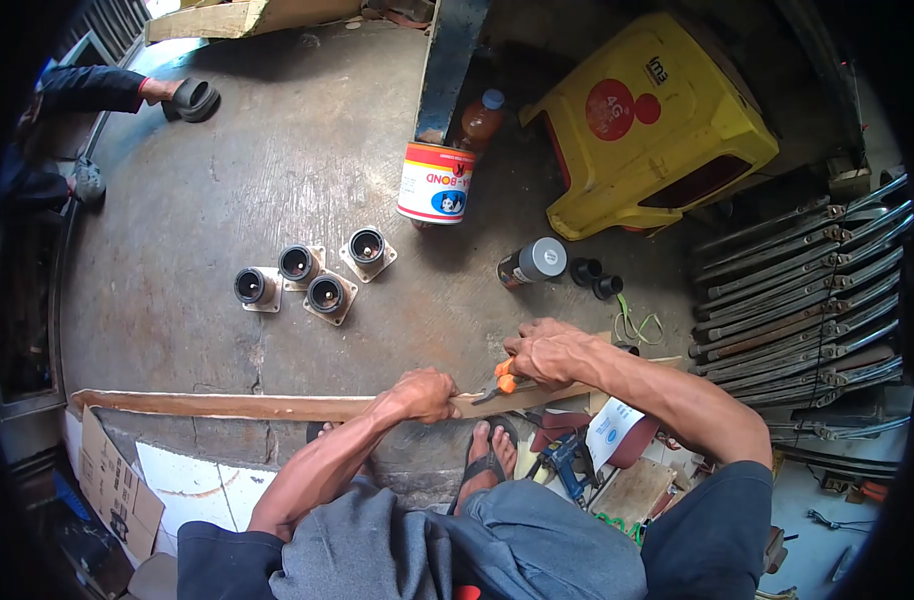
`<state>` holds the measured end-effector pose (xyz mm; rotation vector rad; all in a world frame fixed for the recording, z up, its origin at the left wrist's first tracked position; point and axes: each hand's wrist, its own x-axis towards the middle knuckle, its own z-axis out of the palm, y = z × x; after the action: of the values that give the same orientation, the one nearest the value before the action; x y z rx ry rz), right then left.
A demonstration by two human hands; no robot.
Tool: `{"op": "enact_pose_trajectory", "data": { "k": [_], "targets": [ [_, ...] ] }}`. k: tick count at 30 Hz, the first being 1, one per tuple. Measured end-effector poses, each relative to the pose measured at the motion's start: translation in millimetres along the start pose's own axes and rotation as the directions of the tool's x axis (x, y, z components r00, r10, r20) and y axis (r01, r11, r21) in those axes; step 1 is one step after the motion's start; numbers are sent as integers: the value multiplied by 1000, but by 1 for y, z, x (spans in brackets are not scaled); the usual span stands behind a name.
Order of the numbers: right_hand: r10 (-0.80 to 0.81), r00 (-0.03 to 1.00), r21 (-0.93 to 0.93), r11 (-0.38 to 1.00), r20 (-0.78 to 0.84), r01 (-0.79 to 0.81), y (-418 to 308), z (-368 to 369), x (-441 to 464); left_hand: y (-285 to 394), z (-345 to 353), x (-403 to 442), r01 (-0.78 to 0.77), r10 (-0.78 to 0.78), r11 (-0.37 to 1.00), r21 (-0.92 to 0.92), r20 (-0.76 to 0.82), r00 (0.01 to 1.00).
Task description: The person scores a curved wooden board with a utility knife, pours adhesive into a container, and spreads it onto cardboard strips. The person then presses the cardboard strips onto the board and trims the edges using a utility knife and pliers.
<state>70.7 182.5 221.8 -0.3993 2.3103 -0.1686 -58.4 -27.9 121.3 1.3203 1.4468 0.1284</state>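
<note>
A long, thin wooden strip (267, 407) lies across the floor in front of me. My left hand (422, 396) is closed on it near its middle, with the fingers curled over the edge. Pliers with orange handles (503, 378) are gripped in my right hand (550, 352). Their dark jaws point left and down, touching or just above the strip, close to my left fingers. Whether the jaws bite on anything is too small to tell.
Several black round parts on square plates (326, 294) stand beyond the strip. Further off are a glue can (436, 183), a spray can (533, 263), a bottle (481, 118) and a yellow plastic stool (657, 120). Metal bars (807, 300) are stacked right; a blue-black tool (565, 466) lies nearby. Another person's foot (194, 100) is upper left.
</note>
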Motion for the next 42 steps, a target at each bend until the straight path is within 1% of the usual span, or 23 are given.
{"op": "enact_pose_trajectory", "data": {
  "k": [1,3,5,7,9,10,12,15,17,21,24,26,27,29,30,32,34,36,38,39,40,41,42],
  "targets": [
    [0,1000,3,1000,2,0,0,5,0,-1,2,0,-9,9,1000,-16,-11,1000],
    [36,997,82,996,63,-41,2,5,3,-5,1,-1,-15,14,999,-34,-32,999],
    [23,997,75,997,73,-28,2,-4,2,-8,-1,-3,-4,4,997,-76,-10,1000],
    [19,997,66,998,80,-24,1,-10,-1,-5,0,-4,0,0,998,-55,-9,1000],
    [-68,997,23,997,-24,68,-2,-9,-3,-3,0,-6,10,-11,999,-37,-10,1000],
    [-68,997,25,997,-25,69,-4,-3,0,-1,1,-7,0,-1,999,-51,-3,1000],
    [37,999,107,993,15,-39,-6,5,8,0,-6,-10,-9,9,998,-62,0,1000],
    [57,997,127,990,59,-64,-6,-1,5,-2,-11,-15,15,-13,999,-47,42,999],
    [28,997,116,993,68,-36,-10,-13,1,-4,-10,-14,62,-60,997,-54,29,998],
    [8,999,136,991,46,-14,-12,-11,6,-4,-2,-10,24,-25,998,-60,-18,1000],
    [41,994,159,986,103,-57,-13,-9,10,-1,-5,-14,48,-49,997,-56,-15,999],
    [49,995,179,982,81,-63,-13,-7,13,-1,-14,-18,188,-188,982,-9,35,982],
    [67,996,208,975,59,-78,-13,-6,12,-3,-15,-18,187,-187,982,-7,35,982],
    [36,998,177,983,46,-44,-15,-11,14,-10,-13,-18,122,-120,991,-61,48,992],
    [-3,999,144,990,36,-2,-16,-14,15,-10,-11,-17,124,-121,990,-61,48,991],
    [3,1000,144,990,26,-7,-16,-10,19,-8,-8,-19,115,-116,987,-115,-3,993],
    [15,1000,143,990,15,-17,-16,-7,22,-7,-11,-21,139,-140,987,-80,-16,990],
    [47,998,219,974,47,-56,-17,-6,22,-7,-10,-23,160,-162,986,-51,-26,987],
    [38,997,215,975,67,-52,-18,-9,22,-15,-7,-21,69,-70,994,-88,-12,997],
    [34,996,212,976,87,-52,-18,-10,20,-24,-5,-18,65,-67,994,-83,-14,998],
    [43,995,213,975,87,-61,-18,-9,18,-35,-3,-13,-17,16,991,-131,-8,1000],
    [81,997,216,973,15,-82,-18,-7,14,-33,-9,-14,-101,101,979,-178,-4,995],
    [117,991,221,970,-57,-102,-18,-4,11,-31,-18,-18,-57,67,972,-227,37,997]
  ]
}}
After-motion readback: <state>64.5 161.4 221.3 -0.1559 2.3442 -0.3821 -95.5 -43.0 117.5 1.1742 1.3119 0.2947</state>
